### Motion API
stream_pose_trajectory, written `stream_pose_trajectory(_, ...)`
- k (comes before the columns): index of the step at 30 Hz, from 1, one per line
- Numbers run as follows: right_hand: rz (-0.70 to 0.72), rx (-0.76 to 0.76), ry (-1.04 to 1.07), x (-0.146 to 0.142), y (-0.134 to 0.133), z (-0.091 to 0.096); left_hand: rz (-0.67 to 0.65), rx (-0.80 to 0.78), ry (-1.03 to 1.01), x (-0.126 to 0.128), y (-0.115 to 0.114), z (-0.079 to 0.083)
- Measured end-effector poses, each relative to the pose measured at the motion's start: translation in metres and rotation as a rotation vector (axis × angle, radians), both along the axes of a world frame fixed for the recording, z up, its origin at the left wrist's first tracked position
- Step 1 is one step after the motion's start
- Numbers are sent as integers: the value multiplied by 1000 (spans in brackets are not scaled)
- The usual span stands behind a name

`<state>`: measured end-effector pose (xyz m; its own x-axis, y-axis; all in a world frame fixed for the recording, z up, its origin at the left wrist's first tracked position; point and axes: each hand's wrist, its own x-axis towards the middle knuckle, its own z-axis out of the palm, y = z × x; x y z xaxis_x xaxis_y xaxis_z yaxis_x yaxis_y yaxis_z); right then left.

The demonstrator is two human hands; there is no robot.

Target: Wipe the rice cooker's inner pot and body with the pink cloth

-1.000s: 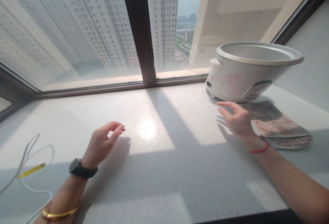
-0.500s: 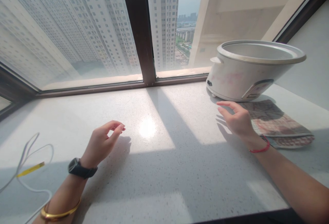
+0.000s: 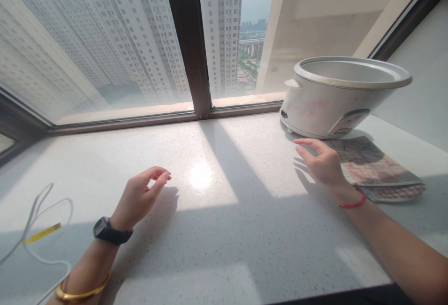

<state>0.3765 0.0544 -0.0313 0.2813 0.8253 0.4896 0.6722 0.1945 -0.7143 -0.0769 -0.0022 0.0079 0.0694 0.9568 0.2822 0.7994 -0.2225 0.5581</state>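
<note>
My left hand rests on the sunlit speckled white counter, its fingers loosely curved and the thumb tip close to them. It holds nothing. On the right, my right hand is bare too, with thumb and index finger apart. Just behind it stands a white rice cooker without a lid, its wide rim facing up and a socket low on its left side. A folded patterned cloth lies beside my right hand, partly beneath the cooker's shadow.
A white cable with a yellow tag loops over the counter at the left. Dark window frames border the back, with tall buildings outside. A white wall rises at the right. The counter's front edge shows at the bottom right.
The view has shifted very slightly, so the cooker and cloth sit a little further left. Both hands keep the same pose.
</note>
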Motion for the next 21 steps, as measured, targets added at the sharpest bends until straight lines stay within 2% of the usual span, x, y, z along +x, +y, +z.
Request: stream_pose_trajectory(21,24,-80,-3,2,-1,-1,-4,-22,7,-1,1,-1)
